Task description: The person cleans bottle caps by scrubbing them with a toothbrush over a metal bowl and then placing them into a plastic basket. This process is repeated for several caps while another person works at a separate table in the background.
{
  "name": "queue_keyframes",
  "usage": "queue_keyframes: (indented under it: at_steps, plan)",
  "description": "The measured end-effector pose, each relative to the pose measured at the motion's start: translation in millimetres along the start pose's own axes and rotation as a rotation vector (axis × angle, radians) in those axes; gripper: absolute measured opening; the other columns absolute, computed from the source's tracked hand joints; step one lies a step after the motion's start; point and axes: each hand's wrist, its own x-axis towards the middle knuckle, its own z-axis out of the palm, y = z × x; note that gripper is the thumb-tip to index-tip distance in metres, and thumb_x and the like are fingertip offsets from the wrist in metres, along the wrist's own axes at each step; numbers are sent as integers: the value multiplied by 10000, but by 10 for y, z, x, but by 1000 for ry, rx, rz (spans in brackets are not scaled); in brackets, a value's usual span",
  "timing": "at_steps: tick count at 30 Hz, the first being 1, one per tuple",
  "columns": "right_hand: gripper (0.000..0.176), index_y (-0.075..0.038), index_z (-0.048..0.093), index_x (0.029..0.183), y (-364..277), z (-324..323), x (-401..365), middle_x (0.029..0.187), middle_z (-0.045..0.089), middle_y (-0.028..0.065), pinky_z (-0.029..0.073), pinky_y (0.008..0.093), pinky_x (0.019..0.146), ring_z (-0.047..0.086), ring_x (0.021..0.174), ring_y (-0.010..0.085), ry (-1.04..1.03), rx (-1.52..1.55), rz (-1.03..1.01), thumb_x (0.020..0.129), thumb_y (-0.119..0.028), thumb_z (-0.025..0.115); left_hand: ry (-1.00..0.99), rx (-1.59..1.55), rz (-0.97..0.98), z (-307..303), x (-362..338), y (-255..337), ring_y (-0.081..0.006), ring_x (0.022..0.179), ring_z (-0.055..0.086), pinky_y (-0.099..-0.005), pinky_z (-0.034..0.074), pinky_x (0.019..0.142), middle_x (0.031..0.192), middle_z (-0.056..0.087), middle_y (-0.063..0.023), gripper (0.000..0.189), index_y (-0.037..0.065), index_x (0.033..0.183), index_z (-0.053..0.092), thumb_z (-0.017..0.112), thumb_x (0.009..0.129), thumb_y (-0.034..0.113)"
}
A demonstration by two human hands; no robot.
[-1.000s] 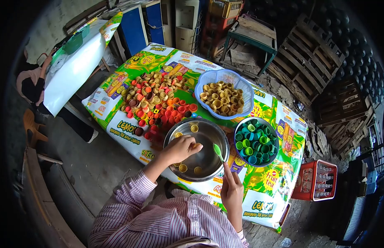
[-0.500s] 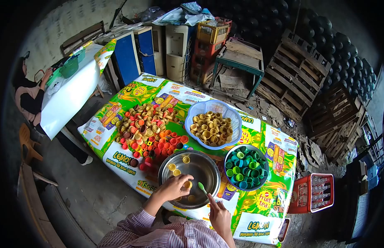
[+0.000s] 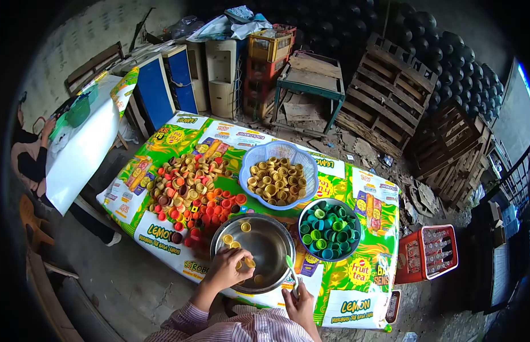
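Note:
My left hand [image 3: 229,270] is over the near-left part of a steel bowl [image 3: 272,246], its fingers closed on a yellow bottle cap [image 3: 249,263]. A few other yellow caps [image 3: 245,227] lie in the bowl. At the bowl's right rim, my right hand [image 3: 300,303] grips a toothbrush [image 3: 290,264] with a green head; its bristles are too small to make out. Beyond the bowl stands a light blue plastic basket [image 3: 312,165] of yellow caps. To the right is a round basin [image 3: 358,242] holding green caps.
A heap of yellow, orange and red caps [image 3: 185,185] covers the table's left part. The table wears a printed sheet [image 3: 356,308]. A red crate [image 3: 399,268] stands right; wooden pallets [image 3: 384,97] lean behind. Another person [image 3: 34,148] is at a white-covered table, far left.
The toothbrush has drawn back from over the bowl to its right rim and now points more upright. My left hand still holds a yellow cap. The whole view has shifted slightly.

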Motion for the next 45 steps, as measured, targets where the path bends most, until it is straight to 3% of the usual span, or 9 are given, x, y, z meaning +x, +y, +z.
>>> queue_keyframes:
  at_steps: [7, 13, 20, 24, 30, 33, 38, 39, 45]
  plan:
    - [394, 31, 570, 1033, -152, 169, 226, 412, 356, -19, 261, 243, 374, 306, 373, 36, -91, 29, 27, 773, -235, 696, -42, -8, 270, 215, -8, -37, -202, 844, 564, -353, 390, 774, 862, 558, -6, 389, 115, 926, 510, 749, 630, 199]
    - [381, 12, 563, 785, -473, 414, 399, 550, 589, 152, 473, 381, 470, 604, 496, 307, -198, -127, -62, 709, -326, 723, -13, -76, 178, 91, -90, -89, -213, 839, 568, -356, 376, 794, 866, 579, -11, 645, 102, 1127, 478, 774, 557, 161]
    - [399, 19, 546, 702, -652, 740, 577, 573, 587, 180, 481, 388, 510, 603, 542, 343, -282, -215, -29, 674, -326, 744, -5, 90, 232, -93, -135, -390, -193, 858, 565, -358, 365, 817, 869, 576, -9, 692, 61, 1214, 451, 743, 589, 118]
    - [339, -7, 646, 886, -664, 739, 964, 501, 507, 73, 419, 316, 451, 484, 423, 137, -126, -242, 48, 655, -235, 745, 126, -57, 186, -307, 55, -313, -248, 948, 533, -383, 357, 863, 1013, 566, -62, 648, 62, 1239, 423, 721, 681, 201]
    - [342, 30, 603, 795, -823, 724, 2528, 633, 589, 216, 485, 431, 574, 603, 623, 363, 145, -526, -139, 663, -274, 689, 6, 90, 183, -308, -65, -734, -264, 991, 513, -395, 359, 870, 1062, 550, -83, 497, 79, 1119, 499, 683, 721, 312]
    - [586, 35, 523, 1099, -636, 835, 3048, 748, 628, 213, 495, 430, 646, 622, 685, 349, 281, -673, -122, 682, -332, 711, -32, 48, 216, -356, -77, -742, -259, 982, 504, -384, 365, 870, 1027, 557, -82, 423, 66, 1088, 523, 651, 751, 288]
    - [689, 59, 406, 1250, -500, 966, 2397, 634, 604, 178, 487, 374, 536, 609, 571, 324, 370, -372, -303, 699, -214, 717, -83, -30, 263, -319, -77, -857, -265, 941, 516, -379, 394, 849, 983, 546, -93, 366, 73, 1100, 529, 602, 780, 235]
    - [677, 57, 408, 1251, -709, 941, 2108, 636, 601, 183, 481, 375, 525, 609, 560, 319, 289, -363, -94, 694, -173, 716, -99, -54, 263, -297, -72, -890, -267, 949, 518, -381, 400, 852, 975, 550, -98, 365, 68, 1095, 528, 609, 775, 224]
    - [219, -10, 596, 950, -737, 760, 1065, 578, 579, 109, 413, 275, 469, 564, 481, 172, 348, -368, -22, 755, -87, 658, -148, -91, 208, -432, 70, -914, -294, 938, 541, -386, 448, 802, 1018, 546, -96, 359, 68, 1063, 531, 648, 736, 158]
